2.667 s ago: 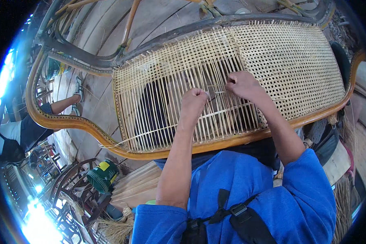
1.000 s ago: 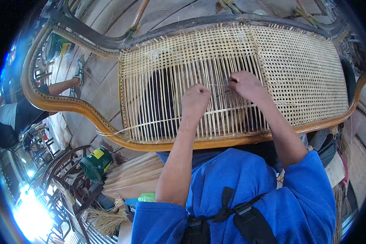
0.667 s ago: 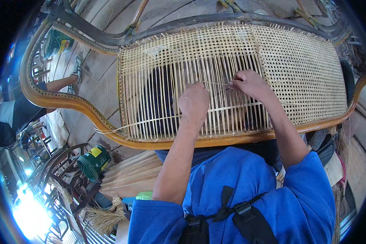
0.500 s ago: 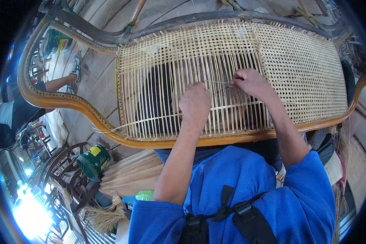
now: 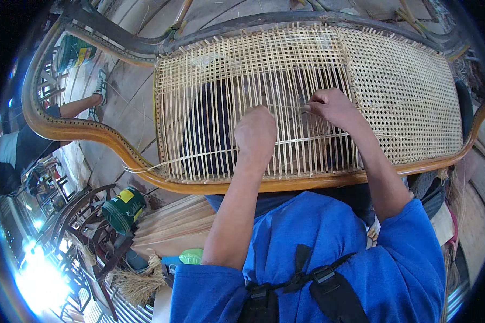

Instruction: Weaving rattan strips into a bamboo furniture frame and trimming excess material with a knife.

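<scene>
A wooden seat frame [image 5: 210, 186] lies across my lap, strung with pale woven cane [image 5: 253, 48]. Its right section [image 5: 409, 102] carries a finished-looking open mesh, while the lower left part shows mostly upright strands with gaps. My left hand [image 5: 256, 132] is closed over those uprights, its fingertips partly hidden. To its right, my right hand [image 5: 333, 110] pinches a thin cane strand [image 5: 288, 106], which stretches between both hands. Below them another cane strand [image 5: 199, 156] crosses the uprights and loops out past the frame's left edge.
Another person's leg [image 5: 81, 105] and shoe show at far left. A green bucket [image 5: 121, 212] stands near dark chair frames [image 5: 64, 231] at lower left. Wooden boards [image 5: 172, 223] and a bundle of fibre [image 5: 140, 282] lie beside me. Chair legs [image 5: 180, 16] rise beyond the frame.
My left hand has shifted slightly left and up. My right hand has hardly moved, still pinching the strand. The view has moved a little.
</scene>
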### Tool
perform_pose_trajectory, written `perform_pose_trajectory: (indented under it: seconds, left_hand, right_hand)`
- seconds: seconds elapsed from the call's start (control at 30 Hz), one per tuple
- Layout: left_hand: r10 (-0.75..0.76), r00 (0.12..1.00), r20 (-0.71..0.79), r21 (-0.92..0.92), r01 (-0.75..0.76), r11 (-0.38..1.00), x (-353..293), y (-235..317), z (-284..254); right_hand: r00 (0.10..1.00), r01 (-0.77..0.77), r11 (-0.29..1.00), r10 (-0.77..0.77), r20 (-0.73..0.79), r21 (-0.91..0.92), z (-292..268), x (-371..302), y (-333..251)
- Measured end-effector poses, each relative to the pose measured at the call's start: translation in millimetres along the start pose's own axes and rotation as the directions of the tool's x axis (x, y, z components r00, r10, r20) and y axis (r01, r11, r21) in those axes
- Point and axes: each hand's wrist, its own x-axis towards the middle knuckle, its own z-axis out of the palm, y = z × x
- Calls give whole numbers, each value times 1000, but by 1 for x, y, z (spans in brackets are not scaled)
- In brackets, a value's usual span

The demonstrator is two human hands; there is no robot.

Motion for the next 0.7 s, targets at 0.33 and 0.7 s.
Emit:
perform_pose_trajectory:
  seconds: [0.33, 0.7]
  left_hand:
    - [210, 973, -94, -111, -220, 969, 3, 10, 2]
    - [11, 996, 87, 0, -11, 1000, 2, 16, -12]
  right_hand:
    - [999, 18, 1000, -19, -51, -11, -10, -9, 0]
    - [997, 75, 996, -77, -32, -50, -5, -7, 7]
